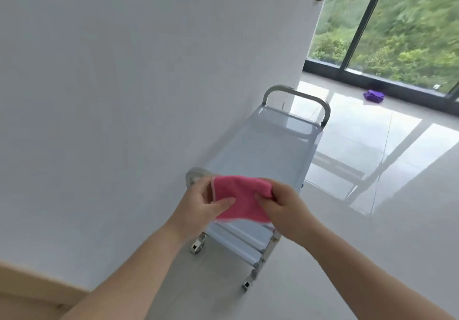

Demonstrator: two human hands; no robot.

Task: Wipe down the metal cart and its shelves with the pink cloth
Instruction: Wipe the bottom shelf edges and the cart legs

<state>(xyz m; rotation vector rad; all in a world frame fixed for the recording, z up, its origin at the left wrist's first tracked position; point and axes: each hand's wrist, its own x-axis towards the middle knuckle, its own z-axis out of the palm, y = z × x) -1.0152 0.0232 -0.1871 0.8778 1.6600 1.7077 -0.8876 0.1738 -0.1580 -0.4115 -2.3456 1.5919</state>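
A metal cart (263, 150) on castor wheels stands lengthwise along the white wall, its shiny top shelf bare and a curved handle at each end. Lower shelves show below its near end. I hold a folded pink cloth (242, 196) in the air over the cart's near end. My left hand (201, 204) pinches the cloth's left edge with thumb on top. My right hand (285, 206) grips its right side. The cloth hides part of the near handle.
The white wall (124, 96) runs close along the cart's left side. Glossy pale floor tiles (372, 158) spread to the right. A purple cloth (373, 95) lies on the floor by the large window (397, 34) at the far end.
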